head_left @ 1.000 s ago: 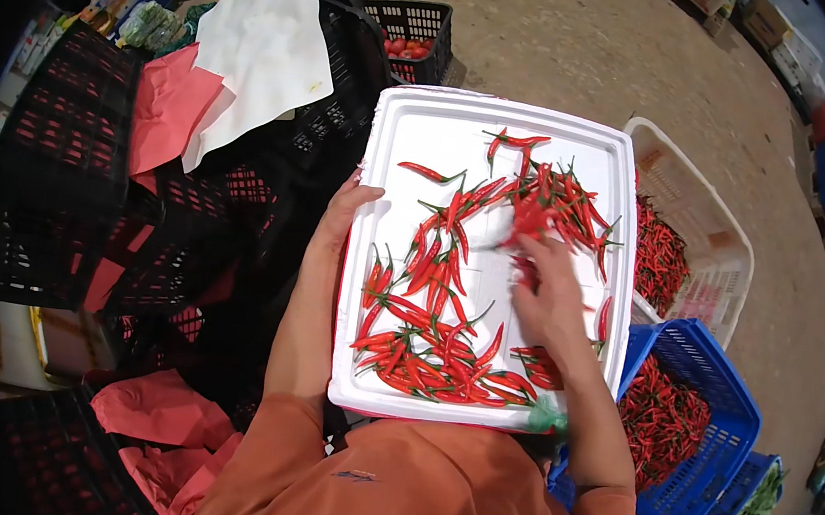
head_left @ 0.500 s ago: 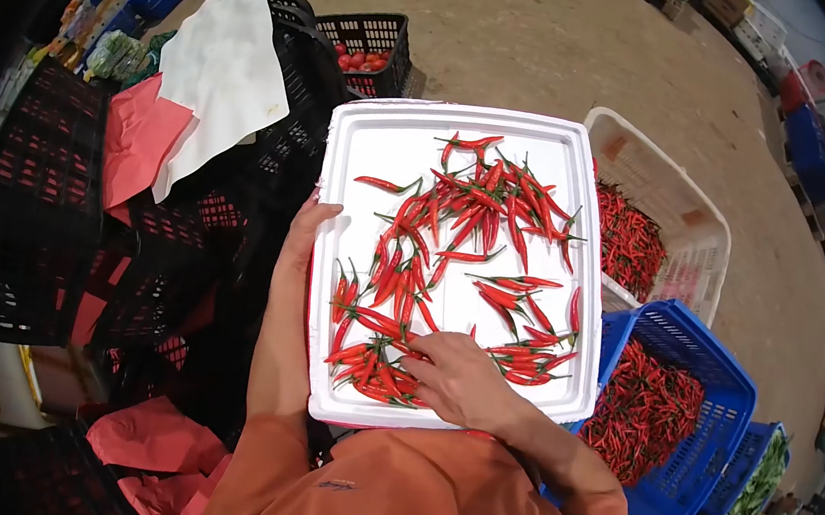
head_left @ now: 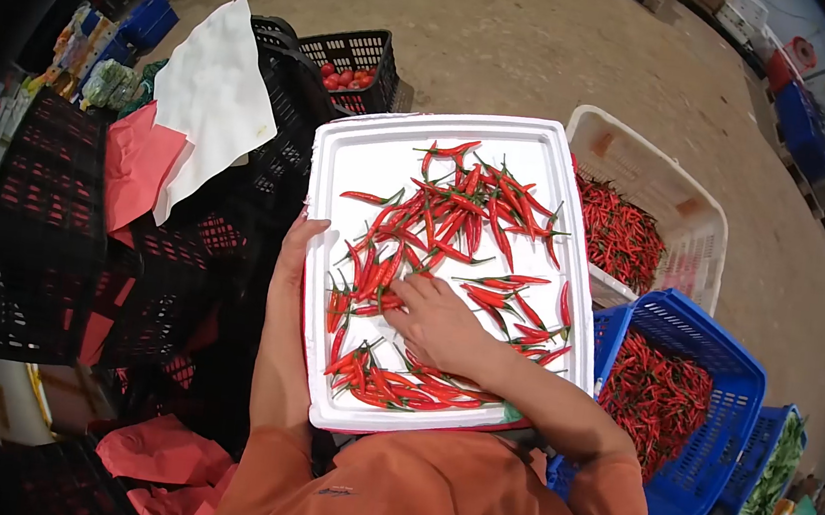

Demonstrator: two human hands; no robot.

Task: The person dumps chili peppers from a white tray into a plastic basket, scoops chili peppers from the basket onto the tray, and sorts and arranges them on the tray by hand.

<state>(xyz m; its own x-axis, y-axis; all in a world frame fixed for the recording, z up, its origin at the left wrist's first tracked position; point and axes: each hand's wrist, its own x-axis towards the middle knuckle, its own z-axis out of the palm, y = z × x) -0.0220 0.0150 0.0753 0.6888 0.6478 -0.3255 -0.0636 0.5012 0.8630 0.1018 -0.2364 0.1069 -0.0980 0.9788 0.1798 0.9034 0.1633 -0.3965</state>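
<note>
A white foam tray [head_left: 342, 165] with a raised rim lies in front of my body, with red chili peppers [head_left: 458, 202] spread over it. My left hand [head_left: 295, 250] grips the tray's left edge, thumb over the rim and the other fingers hidden below. Left of the tray's middle, my right hand [head_left: 438, 323] has its fingers bent down and closed on chili peppers in the left-hand cluster. Its forearm crosses the lower right corner of the tray. More chilies lie in a row along the near edge, stems pointing various ways.
On the right, a white crate [head_left: 694, 212] and a blue crate [head_left: 735, 392] hold many red chilies. Black crates [head_left: 43, 229] with white paper [head_left: 213, 96] and pink paper [head_left: 161, 447] stand left. Beyond them is a black crate [head_left: 382, 83] of tomatoes.
My right hand has moved up the tray from the near pile to the left-hand cluster. The near chilies are now spread in a longer row. My left hand keeps its grip.
</note>
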